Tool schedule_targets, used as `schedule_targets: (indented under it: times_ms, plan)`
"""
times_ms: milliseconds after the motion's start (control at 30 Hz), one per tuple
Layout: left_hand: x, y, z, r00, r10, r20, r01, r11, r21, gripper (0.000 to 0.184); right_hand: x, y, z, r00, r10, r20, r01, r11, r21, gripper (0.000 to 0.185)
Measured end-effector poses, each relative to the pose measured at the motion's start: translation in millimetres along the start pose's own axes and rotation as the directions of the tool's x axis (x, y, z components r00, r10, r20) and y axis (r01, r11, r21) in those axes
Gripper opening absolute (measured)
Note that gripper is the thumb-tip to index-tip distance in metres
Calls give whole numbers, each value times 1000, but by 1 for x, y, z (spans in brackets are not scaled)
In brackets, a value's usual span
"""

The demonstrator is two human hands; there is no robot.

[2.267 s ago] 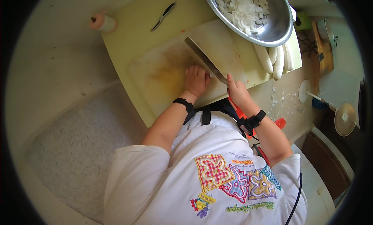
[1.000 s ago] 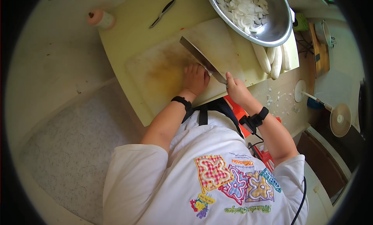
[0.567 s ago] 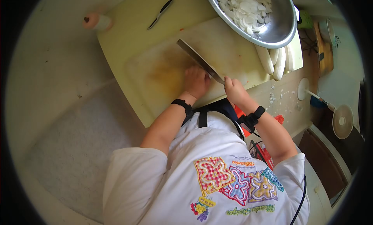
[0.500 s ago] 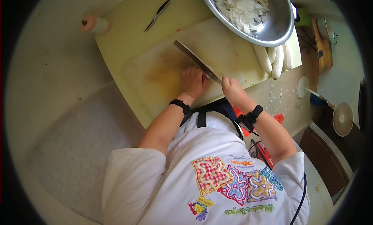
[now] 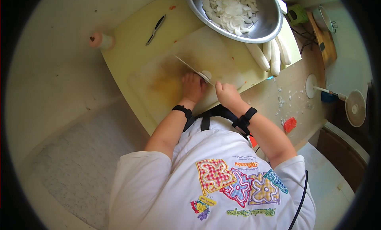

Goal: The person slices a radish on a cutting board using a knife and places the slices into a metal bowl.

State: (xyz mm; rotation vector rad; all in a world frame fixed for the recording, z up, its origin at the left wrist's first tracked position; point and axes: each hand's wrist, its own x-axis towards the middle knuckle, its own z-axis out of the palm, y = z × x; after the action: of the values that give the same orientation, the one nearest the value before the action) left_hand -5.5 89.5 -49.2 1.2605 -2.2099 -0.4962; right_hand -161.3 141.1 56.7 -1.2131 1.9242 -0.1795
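Knife (image 5: 190, 67) over board (image 5: 214, 51) — bowl (image 5: 266, 19), white vegetables (image 5: 275, 57) beside.

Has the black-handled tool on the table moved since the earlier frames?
No. Against the cutting board, the black-handled tool lies where it did, beyond its far edge; the view itself shifted.

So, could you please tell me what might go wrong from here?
The fingers of the left hand sit very close to the knife in the right hand, so a slip could nick them. The whole vegetables reach the edge of the table, so a bump might send one to the floor.
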Motion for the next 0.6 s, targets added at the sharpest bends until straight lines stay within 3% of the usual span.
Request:
schedule_targets:
  times_ms: [133, 200, 267, 300, 367, 467, 533, 600]
  plan:
    - [0, -1, -3, 996, -31, 78, 33, 999, -15, 20, 1, 6, 7, 995, -90, -40, 89, 996, -28, 58]
    - [1, -6, -9, 994, -21, 109, 22, 1000, -16, 22, 1, 4, 7, 1000, 9, -3, -9, 1000, -4, 60]
    - [0, -12, -22, 961, -16, 276, 67, 981, -179, 26, -3, 1, 5, 1000, 10, -9, -10, 1000, 8, 61]
    - [-4, -16, -24, 961, -4, 275, 55, 983, -177, 26, -4, -1, 3, 1000, 10, -9, -10, 1000, 10, 62]
    - [-15, -27, -28, 982, -160, 103, 186, 916, -354, 30, -6, -1, -3, 1000, -21, -11, 21, 1000, 13, 61]
    - [-13, -15, -72, 966, -255, -45, 226, 914, -338, 33, -20, -2, -17, 998, -62, -34, 63, 998, 22, 59]
    - [-2, 5, -115, 970, -146, -197, 103, 972, -213, 35, -34, -5, -30, 996, -68, -59, 71, 997, 37, 58]
    - [11, 29, -156, 965, -78, -250, 31, 981, -189, 32, -47, -4, -43, 958, -240, -161, 238, 971, -29, 53]
